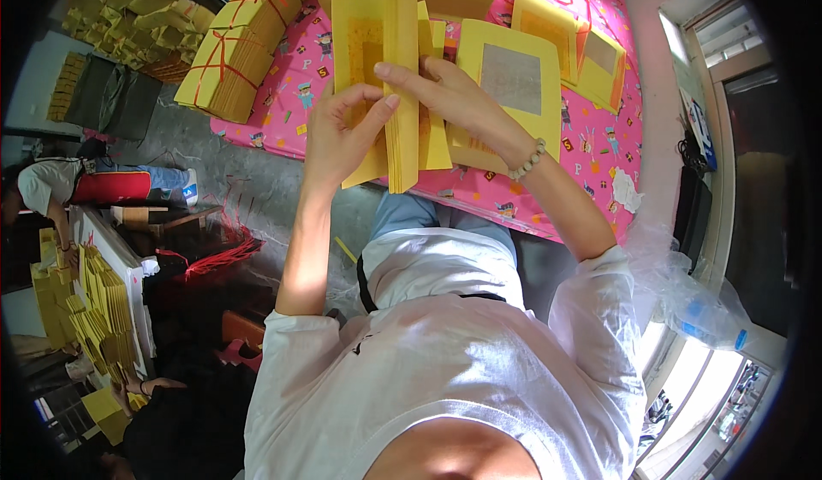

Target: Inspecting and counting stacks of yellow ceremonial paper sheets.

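Pink table cover (591,176): over its near edge, my left hand (347,133) and right hand (449,95), close together, grip the folded yellow paper (402,142); edges should be kept flush, pressure even.

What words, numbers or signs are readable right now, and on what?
Cloth: single printed letters, legible, but I don't copy print.
Shoe: white mark, not copied.
Paper in hand: no legible text.
Sheet beside it: reddish print, too small.
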Available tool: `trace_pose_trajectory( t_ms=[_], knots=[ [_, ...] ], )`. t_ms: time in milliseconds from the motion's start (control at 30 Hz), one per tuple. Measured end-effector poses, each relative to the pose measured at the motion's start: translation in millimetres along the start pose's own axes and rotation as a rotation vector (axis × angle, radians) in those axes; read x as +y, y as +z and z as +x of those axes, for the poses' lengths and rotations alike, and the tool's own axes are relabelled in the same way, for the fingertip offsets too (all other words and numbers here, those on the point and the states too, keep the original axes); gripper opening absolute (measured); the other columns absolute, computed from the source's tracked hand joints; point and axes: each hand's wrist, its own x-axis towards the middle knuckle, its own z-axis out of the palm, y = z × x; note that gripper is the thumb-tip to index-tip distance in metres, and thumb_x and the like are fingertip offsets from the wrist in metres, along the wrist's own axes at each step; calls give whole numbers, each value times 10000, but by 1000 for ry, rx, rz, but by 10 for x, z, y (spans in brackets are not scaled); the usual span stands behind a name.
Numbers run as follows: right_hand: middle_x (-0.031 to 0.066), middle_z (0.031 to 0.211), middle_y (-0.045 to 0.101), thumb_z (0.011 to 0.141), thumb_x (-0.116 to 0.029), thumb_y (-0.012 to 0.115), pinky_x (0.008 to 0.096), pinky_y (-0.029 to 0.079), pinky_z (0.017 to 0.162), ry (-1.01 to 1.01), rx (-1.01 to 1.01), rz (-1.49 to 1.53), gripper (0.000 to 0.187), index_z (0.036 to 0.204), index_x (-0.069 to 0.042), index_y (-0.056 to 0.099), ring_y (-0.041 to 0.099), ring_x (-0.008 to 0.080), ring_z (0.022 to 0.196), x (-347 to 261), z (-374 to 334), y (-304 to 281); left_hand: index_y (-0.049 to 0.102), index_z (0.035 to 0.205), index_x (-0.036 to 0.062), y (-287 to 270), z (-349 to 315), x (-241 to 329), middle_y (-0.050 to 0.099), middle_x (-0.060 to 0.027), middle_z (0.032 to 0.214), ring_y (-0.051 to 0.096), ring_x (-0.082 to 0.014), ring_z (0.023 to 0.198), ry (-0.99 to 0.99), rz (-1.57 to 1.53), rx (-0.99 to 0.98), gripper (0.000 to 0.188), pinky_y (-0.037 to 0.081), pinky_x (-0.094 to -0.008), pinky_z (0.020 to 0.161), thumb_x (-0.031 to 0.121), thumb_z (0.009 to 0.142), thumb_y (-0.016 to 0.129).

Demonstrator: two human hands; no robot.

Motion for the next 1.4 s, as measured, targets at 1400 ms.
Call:
trace_pose_trajectory(
  t_ms=[1400],
  knots=[
    [122, 1149, 572, 942, -186, 513, 314, 512, 886, 11, 247, 587, 404, 1248, 68, 445, 597, 183, 1016, 72, -79, -1121, 498, 1286, 70, -220, 845, -978, 609, -83, 877, 559, -124, 725, -295, -133, 76, 380, 459, -282, 651, 37, 917, 415]
  ],
)
